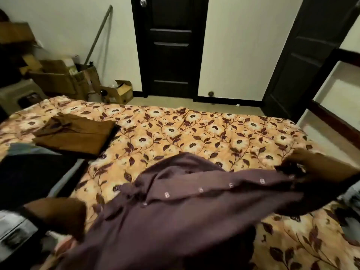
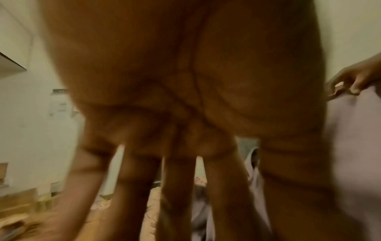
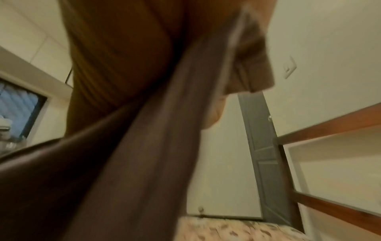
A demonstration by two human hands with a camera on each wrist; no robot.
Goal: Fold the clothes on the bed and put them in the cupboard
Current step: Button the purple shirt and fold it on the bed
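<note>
Right hand [image 1: 319,164]: raised at the right side of the bed [image 1: 175,129], fingers curled and pinching the top edge of the purple shirt [image 1: 185,207]. In the left wrist view the same hand [image 2: 356,79] shows its fingertips hooked over the cloth edge. In the right wrist view the shirt [image 3: 128,163] hangs from the grip and falls away below the fingers, blurred.

Left hand [image 1: 58,215]: low at the near left, beside the shirt's lower edge. In the left wrist view the palm [image 2: 175,81] faces the camera and the fingers [image 2: 177,195] point down, straight and slightly spread. Whether they touch the shirt cannot be told; the picture is blurred.

The shirt is stretched slantwise between the two hands, button strip facing up, its lower part lying on the flowered bedcover.

A folded brown garment [image 1: 76,133] lies flat on the bed, well beyond the left fingers. The cupboard shelves [image 1: 335,98] stand open past the right fingers.
</note>
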